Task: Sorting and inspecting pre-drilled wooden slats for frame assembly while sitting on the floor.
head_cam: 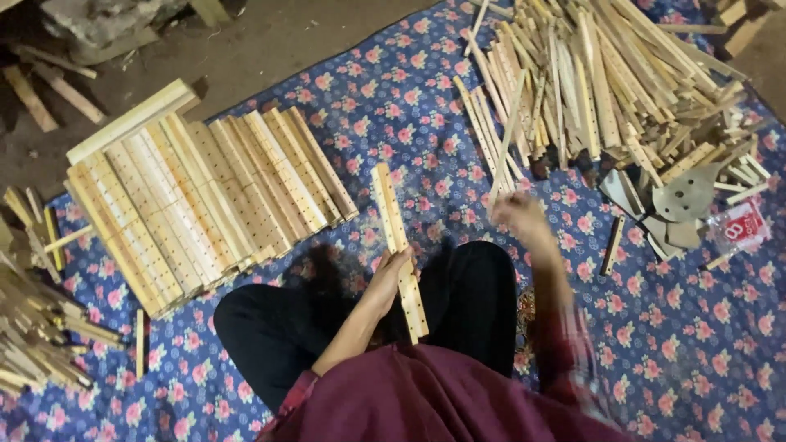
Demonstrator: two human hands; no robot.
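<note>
My left hand (388, 277) grips a long wooden slat with a row of holes (396, 237), held over my knees and pointing away from me. My right hand (519, 218) is blurred and pinches the lower end of a thin wooden stick (508, 139). That stick points up towards the big heap of thin sticks (598, 82) at the upper right.
A floral blue cloth (688, 327) covers the floor. A stack of drilled slats (205, 200) lies at the left, with more sticks (33, 327) at the far left edge. Grey metal pieces (671, 200) and a small red-and-white packet (741, 229) lie at the right.
</note>
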